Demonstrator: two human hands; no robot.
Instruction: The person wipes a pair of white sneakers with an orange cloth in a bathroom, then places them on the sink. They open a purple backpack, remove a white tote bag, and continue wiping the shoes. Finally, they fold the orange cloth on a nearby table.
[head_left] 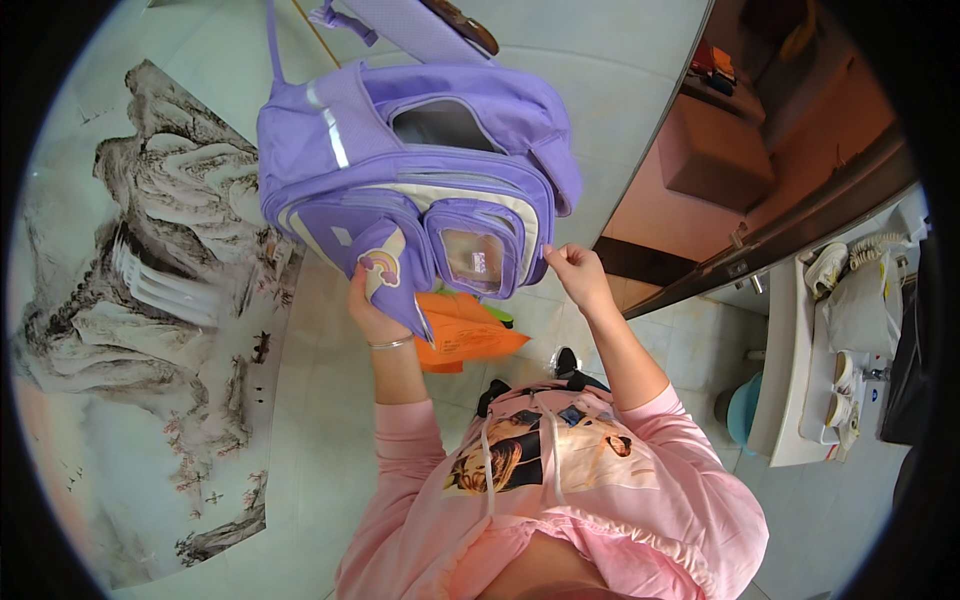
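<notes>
A purple backpack (430, 170) with cream trim and a clear window in one front pocket is in front of me. My left hand (372, 308) is closed on its purple front flap (385, 275), which carries a rainbow patch and is pulled toward me. At the backpack's right edge my right hand (578, 272) makes a pinch. Its fingertips meet the purple edge, and whether a zipper pull lies between them is too small to tell. Up top, one side opening of the backpack shows a dark grey inside.
An orange sheet or bag (465, 340) lies beneath the backpack, with something green beside it. To the left spreads a landscape painting (180, 280). A brown cabinet or doorway (720, 190) stands at right, beyond a white washbasin counter (790, 400) and a teal bucket (742, 410).
</notes>
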